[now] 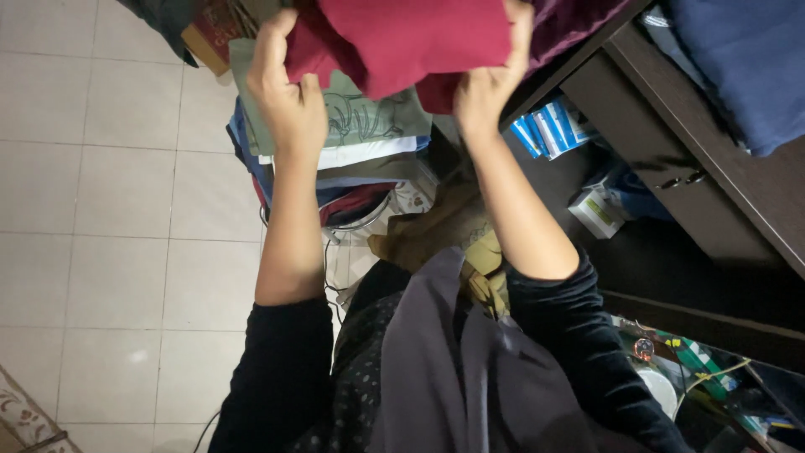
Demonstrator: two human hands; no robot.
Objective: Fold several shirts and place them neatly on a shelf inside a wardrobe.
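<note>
I see a pale tiled floor (126, 210) carrying a stack of folded clothes (369, 155), with small blue-and-white boxes (555, 127) lying beside a dark cabinet (671, 180).

The person wears black long sleeves pushed up to the elbows, over a dark dotted garment and grey cloth.

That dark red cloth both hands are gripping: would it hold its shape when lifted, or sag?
The dark red cloth looks soft, so it would probably sag: it bunches where the left hand and right hand pinch it. It seems light, since fingers alone carry it. The folded stack of clothes beneath may shift if brushed.
</note>
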